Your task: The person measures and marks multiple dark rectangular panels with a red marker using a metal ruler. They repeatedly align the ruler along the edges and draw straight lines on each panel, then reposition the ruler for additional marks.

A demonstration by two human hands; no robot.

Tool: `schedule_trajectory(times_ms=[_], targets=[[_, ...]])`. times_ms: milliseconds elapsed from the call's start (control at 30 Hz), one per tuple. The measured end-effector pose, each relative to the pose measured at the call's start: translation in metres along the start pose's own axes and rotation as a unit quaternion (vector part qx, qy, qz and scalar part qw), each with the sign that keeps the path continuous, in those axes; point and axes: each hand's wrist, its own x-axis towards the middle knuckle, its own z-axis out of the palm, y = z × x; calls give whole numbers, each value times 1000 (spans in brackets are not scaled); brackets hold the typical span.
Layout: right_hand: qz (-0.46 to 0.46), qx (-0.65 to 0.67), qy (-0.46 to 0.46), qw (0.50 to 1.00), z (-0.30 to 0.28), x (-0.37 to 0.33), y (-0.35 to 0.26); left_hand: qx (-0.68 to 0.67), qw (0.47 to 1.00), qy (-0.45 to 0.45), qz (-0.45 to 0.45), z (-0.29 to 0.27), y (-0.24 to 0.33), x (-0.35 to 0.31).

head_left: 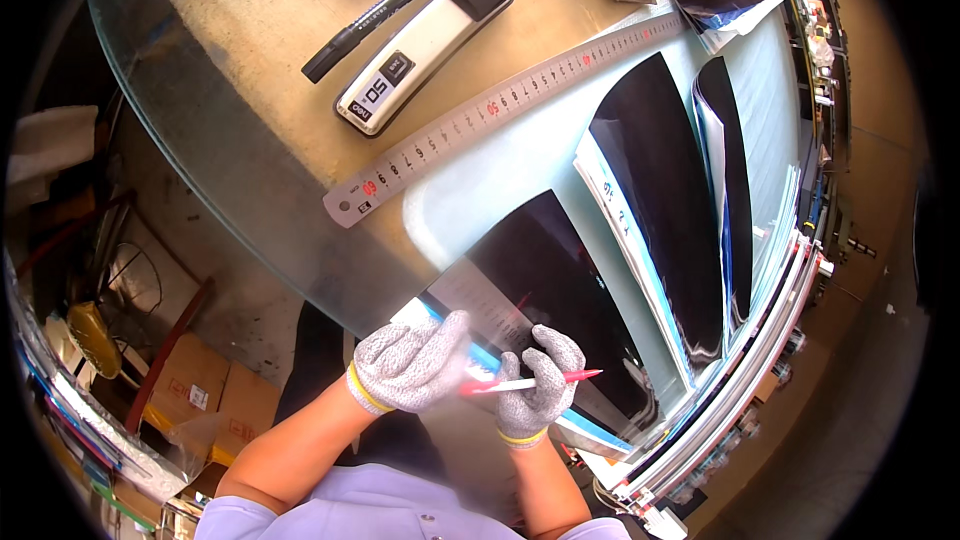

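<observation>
My right hand, in a grey knit glove with a yellow cuff edge, is closed around a slim red-and-white pen. One red end points right and the other reaches toward my left hand. That hand wears a matching glove; its fingers are curled together, blurred at the edge, and whatever is in them is hidden. Just beyond both hands lies a glossy dark sheet with a white-and-blue edge on the table. Printed paper or its reflection shows near my fingertips.
A steel ruler crosses the glass-edged table. Behind it lie a long-arm stapler and a black marker. More dark sheets in folded stacks stand to the right. Cardboard boxes sit on the floor at left.
</observation>
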Motion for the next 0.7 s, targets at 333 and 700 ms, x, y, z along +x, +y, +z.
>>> schedule_trajectory(times_ms=[333,700], targets=[[-1,-6,-9,1000,-1,-2,2,8,1000,1,-8,0,3,0],[-9,-8,-3,1000,0,-2,2,-9,1000,13,-15,-1,3,2]])
